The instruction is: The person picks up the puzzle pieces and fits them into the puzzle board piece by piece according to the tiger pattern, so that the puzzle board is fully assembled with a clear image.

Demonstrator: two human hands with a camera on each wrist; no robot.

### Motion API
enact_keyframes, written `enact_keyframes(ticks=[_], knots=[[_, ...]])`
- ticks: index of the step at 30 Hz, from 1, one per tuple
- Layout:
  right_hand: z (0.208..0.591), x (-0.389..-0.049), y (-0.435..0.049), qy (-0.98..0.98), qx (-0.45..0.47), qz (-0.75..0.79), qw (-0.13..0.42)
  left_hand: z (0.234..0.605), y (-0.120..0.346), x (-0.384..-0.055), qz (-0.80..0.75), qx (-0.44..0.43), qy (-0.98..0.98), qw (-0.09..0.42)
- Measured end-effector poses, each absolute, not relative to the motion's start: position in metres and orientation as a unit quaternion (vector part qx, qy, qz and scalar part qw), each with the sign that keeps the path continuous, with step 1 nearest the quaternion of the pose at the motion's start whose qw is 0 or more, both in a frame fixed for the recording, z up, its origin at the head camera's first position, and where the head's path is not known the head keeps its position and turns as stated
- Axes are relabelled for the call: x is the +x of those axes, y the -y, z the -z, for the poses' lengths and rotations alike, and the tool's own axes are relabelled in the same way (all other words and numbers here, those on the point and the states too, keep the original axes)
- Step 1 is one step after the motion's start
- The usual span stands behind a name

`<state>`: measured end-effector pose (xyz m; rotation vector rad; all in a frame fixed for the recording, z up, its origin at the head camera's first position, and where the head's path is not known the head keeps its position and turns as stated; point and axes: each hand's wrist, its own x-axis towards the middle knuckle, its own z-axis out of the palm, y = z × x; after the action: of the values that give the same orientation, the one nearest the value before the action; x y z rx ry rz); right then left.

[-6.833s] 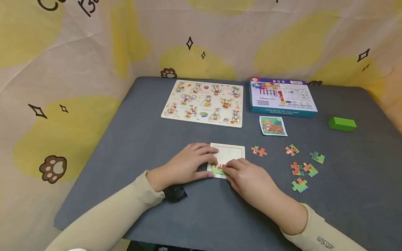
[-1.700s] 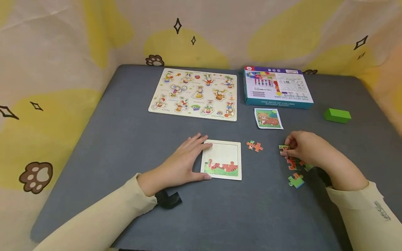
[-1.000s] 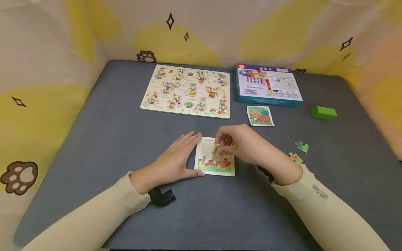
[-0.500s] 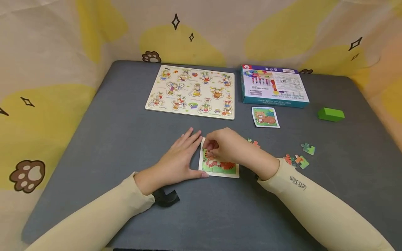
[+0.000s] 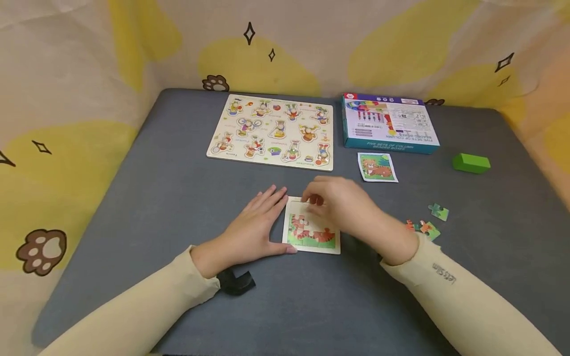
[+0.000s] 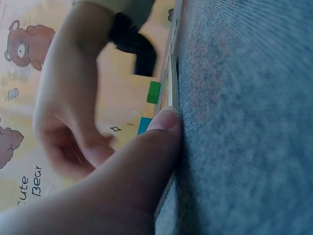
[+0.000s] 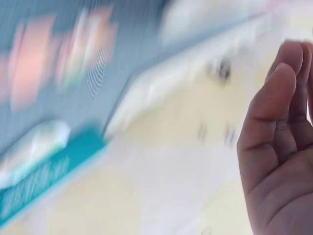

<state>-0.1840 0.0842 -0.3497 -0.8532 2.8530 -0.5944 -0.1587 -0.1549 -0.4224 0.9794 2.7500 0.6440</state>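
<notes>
A small square puzzle tray [image 5: 318, 250] lies in front of me. Tiger-picture pieces [image 5: 315, 238] fill its lower strip, and a tiger-head piece [image 5: 300, 223] sits above them at the left. My left hand [image 5: 251, 232] is spread along the tray's left side, straight fingers at the upper corner and thumb on the lower edge. Over the tray's upper right, my right hand [image 5: 345, 200] hovers with loosely bent fingers. The right wrist view shows nothing between that hand's fingers [image 7: 266, 122]. Further right lie a green puzzle piece [image 5: 439, 212] and an orange-green one [image 5: 429, 230].
A tiger picture card [image 5: 377, 167] lies beyond the tray. Behind it are a boxed bead set [image 5: 392, 121] and a large wooden picture puzzle [image 5: 265, 134]. A green block [image 5: 472, 163] is at the right. My right sleeve [image 5: 450, 282] partly covers loose pieces.
The right hand brought a piece from the right-hand group to the tray and set it down at the left. It has since let go and drawn back rightward. The left hand stays put.
</notes>
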Motion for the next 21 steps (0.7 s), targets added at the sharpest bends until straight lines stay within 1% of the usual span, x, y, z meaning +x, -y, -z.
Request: enact_keyframes(ticks=[2,4,6,9,12,16,21], knots=[[0.336,-0.191,-0.106,-0.948,-0.257,0.184,0.041,0.422,0.154,-0.158,-0.218,0.327,-0.917,0.073],[0.327,-0.199,-0.13,-0.958,-0.225,0.171,0.053,0.421,0.154,-0.158,-0.22,0.327,-0.916,0.073],[0.328,-0.204,-0.148,-0.963,-0.203,0.154,0.083,0.422,0.154,-0.157,-0.221,0.325,-0.916,0.076],[0.34,-0.205,-0.165,-0.956,-0.205,0.153,0.14,0.423,0.154,-0.157,-0.222,0.327,-0.915,0.08],[0.354,-0.203,-0.17,-0.947,-0.204,0.179,0.169,0.424,0.154,-0.157,-0.225,0.335,-0.912,0.075],[0.36,-0.198,-0.169,-0.943,-0.205,0.204,0.164,0.424,0.154,-0.158,-0.226,0.342,-0.91,0.065],[0.349,-0.189,-0.154,-0.94,-0.222,0.23,0.119,0.423,0.152,-0.158,-0.228,0.34,-0.91,0.067]])
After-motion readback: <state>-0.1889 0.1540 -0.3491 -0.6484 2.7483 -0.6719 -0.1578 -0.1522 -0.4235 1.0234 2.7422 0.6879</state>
